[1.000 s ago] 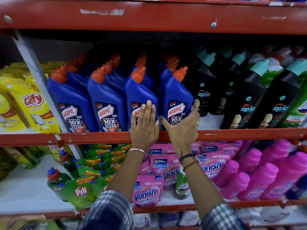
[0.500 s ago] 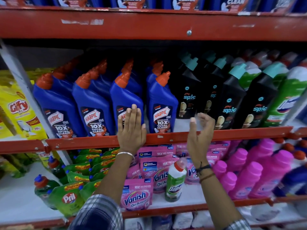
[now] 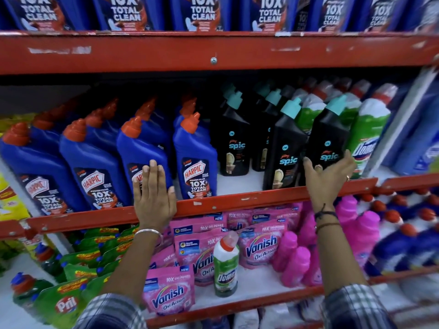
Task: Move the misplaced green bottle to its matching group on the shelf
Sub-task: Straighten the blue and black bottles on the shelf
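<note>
- The setting is a shop aisle with red metal shelving (image 3: 213,206) stocked with cleaning products on several levels.
- Nearest, on the lower shelf, the misplaced green bottle (image 3: 225,267) stands upright among pink Vanish pouches (image 3: 169,292), with pink bottles (image 3: 294,260) to its right and green Pril packs (image 3: 64,302) to its left.
- This bottle sits below and between both hands, touched by neither.
- The left hand (image 3: 153,195) lies flat, fingers straight and together, over the middle shelf's front edge against a blue Harpic bottle (image 3: 142,148), gripping nothing.
- The right hand (image 3: 329,176) is spread open, its fingers (image 3: 308,163) touching a black Spic bottle (image 3: 329,138) without closing round it.
- Farther right on the middle shelf stands the matching group of green bottles (image 3: 370,136), just beside the right hand.
- Above, the top shelf carries more blue bottles (image 3: 199,13).
</note>
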`<state>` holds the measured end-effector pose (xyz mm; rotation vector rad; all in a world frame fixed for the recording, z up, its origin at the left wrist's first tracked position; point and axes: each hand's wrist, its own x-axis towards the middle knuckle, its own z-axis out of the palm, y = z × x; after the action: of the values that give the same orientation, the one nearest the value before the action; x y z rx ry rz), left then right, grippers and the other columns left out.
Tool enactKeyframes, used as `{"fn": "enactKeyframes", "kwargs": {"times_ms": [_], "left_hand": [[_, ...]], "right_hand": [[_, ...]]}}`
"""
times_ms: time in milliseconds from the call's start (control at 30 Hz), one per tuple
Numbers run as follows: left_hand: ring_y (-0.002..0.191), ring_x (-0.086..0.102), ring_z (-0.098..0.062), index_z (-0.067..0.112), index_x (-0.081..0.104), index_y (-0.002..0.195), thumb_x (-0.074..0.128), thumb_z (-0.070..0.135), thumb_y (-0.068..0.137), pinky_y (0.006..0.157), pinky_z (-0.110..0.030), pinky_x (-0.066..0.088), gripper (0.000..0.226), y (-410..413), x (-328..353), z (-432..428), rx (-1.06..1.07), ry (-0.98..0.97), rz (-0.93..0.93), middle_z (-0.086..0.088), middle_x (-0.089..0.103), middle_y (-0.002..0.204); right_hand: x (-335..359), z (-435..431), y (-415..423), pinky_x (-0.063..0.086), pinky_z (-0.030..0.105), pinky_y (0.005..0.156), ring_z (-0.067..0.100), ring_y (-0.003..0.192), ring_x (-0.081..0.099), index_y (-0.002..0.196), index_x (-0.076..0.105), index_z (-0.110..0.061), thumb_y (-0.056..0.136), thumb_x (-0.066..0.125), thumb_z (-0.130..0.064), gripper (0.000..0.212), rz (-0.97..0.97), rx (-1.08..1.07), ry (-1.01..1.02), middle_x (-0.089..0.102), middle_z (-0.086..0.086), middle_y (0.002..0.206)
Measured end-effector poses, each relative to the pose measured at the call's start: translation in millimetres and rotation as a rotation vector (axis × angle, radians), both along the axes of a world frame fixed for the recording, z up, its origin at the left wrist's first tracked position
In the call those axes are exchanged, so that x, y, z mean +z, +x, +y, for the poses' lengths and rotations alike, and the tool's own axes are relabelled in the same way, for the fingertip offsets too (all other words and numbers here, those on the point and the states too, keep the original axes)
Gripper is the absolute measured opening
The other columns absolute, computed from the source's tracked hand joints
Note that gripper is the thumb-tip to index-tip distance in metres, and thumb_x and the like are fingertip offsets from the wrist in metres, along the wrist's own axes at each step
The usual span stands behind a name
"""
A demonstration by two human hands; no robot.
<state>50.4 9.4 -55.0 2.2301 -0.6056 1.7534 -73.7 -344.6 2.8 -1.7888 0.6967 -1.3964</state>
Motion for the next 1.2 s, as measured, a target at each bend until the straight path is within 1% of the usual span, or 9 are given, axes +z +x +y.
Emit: {"fn": "enactKeyframes", "kwargs": {"times_ms": [100, 167, 333, 533, 633, 767, 967, 1100, 1200], "left_hand": [[0.147, -0.001, -0.019, 0.008, 0.006, 0.151, 0.032, 0.028, 0.096, 0.119, -0.041, 0.004, 0.064, 0, 0, 0, 0.004, -0.002, -0.008, -0.001, -0.004, 0.160], [0.147, 0.001, -0.019, 0.007, 0.007, 0.150, 0.032, 0.027, 0.096, 0.119, -0.041, 0.005, 0.063, 1, 0, -1, 0.010, 0.000, -0.019, -0.002, -0.003, 0.160], [0.147, 0.001, -0.019, 0.007, 0.008, 0.150, 0.032, 0.027, 0.096, 0.120, -0.041, 0.005, 0.063, 3, -1, -1, 0.010, 0.001, -0.019, -0.002, -0.002, 0.160], [0.147, 0.001, -0.020, 0.007, 0.008, 0.150, 0.028, 0.029, 0.098, 0.119, -0.041, 0.005, 0.060, 3, -1, -1, 0.008, 0.003, -0.015, -0.003, -0.002, 0.160], [0.147, 0.002, -0.020, 0.007, 0.008, 0.151, 0.029, 0.028, 0.097, 0.119, -0.041, 0.005, 0.062, 3, -1, 0, 0.006, 0.000, -0.012, -0.002, -0.002, 0.160], [0.147, 0.000, -0.019, 0.008, 0.006, 0.151, 0.029, 0.029, 0.097, 0.119, -0.041, 0.005, 0.062, 3, -1, 0, 0.003, 0.002, -0.014, -0.002, -0.003, 0.160], [0.147, -0.001, -0.019, 0.008, 0.004, 0.151, 0.030, 0.029, 0.096, 0.119, -0.040, 0.003, 0.063, 3, 0, 0, 0.000, 0.010, -0.013, -0.002, -0.005, 0.159], [0.147, -0.001, -0.018, 0.009, 0.004, 0.151, 0.030, 0.029, 0.096, 0.119, -0.040, 0.004, 0.064, 2, 1, 0, -0.004, 0.011, -0.009, -0.002, -0.005, 0.159], [0.147, 0.000, -0.018, 0.009, 0.005, 0.151, 0.025, 0.031, 0.099, 0.119, -0.039, 0.004, 0.060, 1, 1, 1, -0.012, 0.009, -0.005, -0.002, -0.005, 0.159]], "right_hand": [[5, -10, 3, 0.027, 0.046, 0.114, 0.039, 0.138, 0.026, 0.143, 0.020, 0.004, 0.074, 0.076, -0.033, 0.096, 0.085, -0.001, 0.008, 0.027, 0.026, 0.148], [6, -14, 2, 0.024, 0.042, 0.113, 0.036, 0.140, 0.026, 0.143, 0.021, 0.004, 0.073, 0.078, -0.031, 0.097, 0.103, -0.011, 0.003, 0.029, 0.024, 0.150], [6, -15, -2, 0.031, 0.041, 0.110, 0.033, 0.135, 0.037, 0.140, 0.029, 0.002, 0.068, 0.082, -0.037, 0.097, 0.048, -0.042, -0.010, 0.040, 0.020, 0.144], [-2, 0, -17, 0.039, 0.036, 0.107, 0.026, 0.126, 0.046, 0.136, 0.035, -0.003, 0.062, 0.087, -0.034, 0.096, -0.162, -0.006, 0.018, 0.047, 0.016, 0.135], [0, 16, -29, 0.042, 0.038, 0.105, 0.025, 0.124, 0.048, 0.136, 0.036, -0.007, 0.058, 0.086, -0.044, 0.099, -0.192, -0.064, -0.020, 0.049, 0.013, 0.134], [15, 51, -47, 0.047, 0.037, 0.091, 0.026, 0.116, 0.054, 0.131, 0.042, -0.010, 0.055, 0.084, -0.051, 0.096, -0.191, -0.154, -0.117, 0.053, 0.009, 0.129], [33, 108, -50, 0.047, 0.031, 0.084, 0.022, 0.106, 0.061, 0.123, 0.045, -0.020, 0.049, 0.087, -0.054, 0.091, -0.116, 0.005, -0.110, 0.061, 0.003, 0.119], [36, 138, -29, 0.033, 0.015, 0.075, 0.018, 0.106, 0.057, 0.123, 0.046, -0.016, 0.049, 0.087, -0.052, 0.092, -0.068, 0.103, -0.097, 0.061, 0.002, 0.119], [36, 154, -7, 0.043, 0.026, 0.082, 0.022, 0.111, 0.057, 0.125, 0.045, -0.012, 0.051, 0.087, -0.050, 0.093, -0.049, 0.116, -0.061, 0.058, 0.004, 0.122]]}}
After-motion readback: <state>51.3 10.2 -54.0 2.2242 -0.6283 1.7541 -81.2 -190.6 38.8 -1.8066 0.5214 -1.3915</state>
